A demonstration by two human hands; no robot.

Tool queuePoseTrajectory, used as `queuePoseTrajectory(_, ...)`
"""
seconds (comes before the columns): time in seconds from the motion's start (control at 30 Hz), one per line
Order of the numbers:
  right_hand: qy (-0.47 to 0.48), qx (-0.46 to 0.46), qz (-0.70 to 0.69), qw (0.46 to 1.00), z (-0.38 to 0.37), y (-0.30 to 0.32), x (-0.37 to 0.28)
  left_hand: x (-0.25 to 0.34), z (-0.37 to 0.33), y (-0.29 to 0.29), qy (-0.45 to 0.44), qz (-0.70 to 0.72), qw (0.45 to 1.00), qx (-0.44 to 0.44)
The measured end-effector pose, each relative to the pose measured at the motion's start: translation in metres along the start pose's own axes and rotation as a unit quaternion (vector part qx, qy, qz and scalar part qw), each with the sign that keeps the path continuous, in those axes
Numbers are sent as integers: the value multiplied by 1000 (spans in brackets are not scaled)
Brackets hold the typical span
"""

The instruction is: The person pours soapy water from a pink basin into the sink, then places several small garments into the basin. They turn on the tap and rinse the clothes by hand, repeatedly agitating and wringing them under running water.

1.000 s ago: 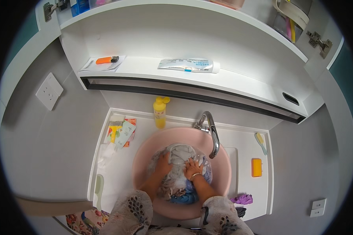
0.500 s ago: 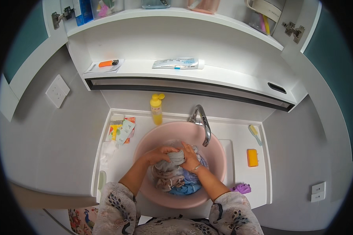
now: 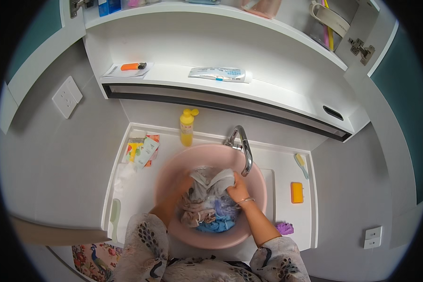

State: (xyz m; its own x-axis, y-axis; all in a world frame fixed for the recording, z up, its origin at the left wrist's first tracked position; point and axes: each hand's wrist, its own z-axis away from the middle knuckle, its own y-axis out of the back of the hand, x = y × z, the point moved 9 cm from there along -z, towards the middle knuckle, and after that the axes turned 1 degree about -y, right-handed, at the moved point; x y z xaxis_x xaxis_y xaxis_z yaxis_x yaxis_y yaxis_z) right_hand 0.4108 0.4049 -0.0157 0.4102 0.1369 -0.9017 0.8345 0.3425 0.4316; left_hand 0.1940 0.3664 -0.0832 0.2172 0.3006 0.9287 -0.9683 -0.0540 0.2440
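A pink basin (image 3: 162, 197) under the faucet holds water and several wet cloths. My right hand (image 3: 238, 189), a bracelet at its wrist, is closed on the right edge of a grey cloth (image 3: 211, 185) partly lifted from the water. At the cloth's left edge is my left hand (image 3: 184, 184), its fingers blurred but closed round the fabric. Below the grey cloth lie a brownish-pink cloth (image 3: 196, 215), a bright blue cloth (image 3: 217, 224) and a lavender cloth (image 3: 226, 206), bunched together.
A chrome faucet (image 3: 244, 148) arches over the basin's far rim. Behind stands a yellow bottle (image 3: 186, 129), cap flipped up. Packets (image 3: 143, 150) lie left; a brush (image 3: 301, 165), orange block (image 3: 296, 192) and purple item (image 3: 284, 228) lie right. A shelf holds a tube (image 3: 220, 74) and orange lighter (image 3: 133, 66).
My hands have moved apart, spreading the grey cloth that was gathered between them. My right hand has shifted right. The whole view has tilted slightly.
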Motion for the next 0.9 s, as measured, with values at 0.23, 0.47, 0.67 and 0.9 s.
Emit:
queuePoseTrajectory(0.23, -83, 7, 297, 951, -17, -24, 120, -17, -17, -35, -135, -483, 864, -49)
queuePoseTrajectory(0.47, -151, -88, 490, 854, -21, -65, 125, -72, -11, -76, -58, -506, 859, -57)
queuePoseTrajectory(0.67, -240, -180, 474, 828, -34, -69, 144, -65, -25, -73, 21, -479, 861, -168)
queuePoseTrajectory(0.9, -27, -125, 148, 981, -2, -38, 4, -30, -6, -43, -183, -363, 912, -49)
